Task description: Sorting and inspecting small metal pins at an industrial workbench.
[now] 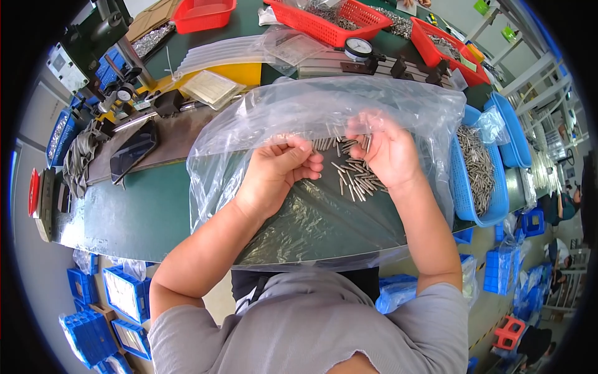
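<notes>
A large clear plastic bag (261, 106) lies spread over the green table in front of me. Small silvery metal pins (355, 181) form a loose pile on it, and more stand in a row beneath its raised upper film. My left hand (277, 167) is closed beside that row, thumb against forefinger; what it pinches, if anything, is too small to make out. On the pile's right side, my right hand (392, 153) curls its fingers around a metal pin, its fingertips partly veiled by the film.
A blue basket (503, 202) full of similar pins stands at the right. Red baskets (367, 25) line the back. A dial gauge (358, 48) sits beyond the bag. At the left are a gauge stand (134, 62) and a dark phone-like slab (134, 149). Blue crates (90, 333) stack on the floor.
</notes>
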The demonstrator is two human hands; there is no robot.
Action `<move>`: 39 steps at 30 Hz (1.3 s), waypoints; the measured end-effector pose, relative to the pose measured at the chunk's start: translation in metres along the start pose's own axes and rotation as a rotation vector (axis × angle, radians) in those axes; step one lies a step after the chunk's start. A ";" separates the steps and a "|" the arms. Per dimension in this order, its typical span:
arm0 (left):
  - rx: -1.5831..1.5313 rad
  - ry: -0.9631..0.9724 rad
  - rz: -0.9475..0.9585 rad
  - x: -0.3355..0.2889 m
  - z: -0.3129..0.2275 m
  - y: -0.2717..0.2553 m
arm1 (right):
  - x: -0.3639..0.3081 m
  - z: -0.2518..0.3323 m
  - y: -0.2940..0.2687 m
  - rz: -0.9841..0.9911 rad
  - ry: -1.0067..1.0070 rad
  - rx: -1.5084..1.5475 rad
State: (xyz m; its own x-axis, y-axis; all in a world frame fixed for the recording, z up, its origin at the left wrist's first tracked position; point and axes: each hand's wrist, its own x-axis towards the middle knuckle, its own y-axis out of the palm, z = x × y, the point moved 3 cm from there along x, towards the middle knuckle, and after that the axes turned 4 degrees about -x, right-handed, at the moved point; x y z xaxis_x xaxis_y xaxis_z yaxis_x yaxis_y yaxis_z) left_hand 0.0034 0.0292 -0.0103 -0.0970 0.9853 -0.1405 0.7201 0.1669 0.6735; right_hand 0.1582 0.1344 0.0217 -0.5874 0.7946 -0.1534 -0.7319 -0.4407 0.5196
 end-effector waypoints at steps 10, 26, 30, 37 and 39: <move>0.003 0.018 -0.021 0.000 -0.003 -0.003 | -0.013 0.009 0.002 0.321 -0.049 -1.297; 0.001 0.025 -0.044 0.000 -0.004 -0.004 | -0.008 -0.009 0.012 0.382 -0.580 -1.693; 0.045 -0.020 -0.049 -0.001 -0.003 -0.004 | -0.010 0.003 0.007 0.205 -0.199 -1.329; 0.047 -0.075 0.019 -0.001 0.001 0.000 | -0.012 0.003 0.015 0.277 -0.260 -1.176; 0.055 -0.082 0.027 -0.001 0.002 -0.001 | -0.013 0.001 0.019 0.293 -0.221 -1.187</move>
State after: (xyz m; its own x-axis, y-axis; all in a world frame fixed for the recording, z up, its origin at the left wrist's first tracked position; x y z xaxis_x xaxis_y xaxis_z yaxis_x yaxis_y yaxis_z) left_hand 0.0040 0.0281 -0.0126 -0.0226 0.9828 -0.1832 0.7582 0.1363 0.6376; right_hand 0.1526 0.1157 0.0339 -0.7950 0.6050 0.0445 -0.5100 -0.6269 -0.5890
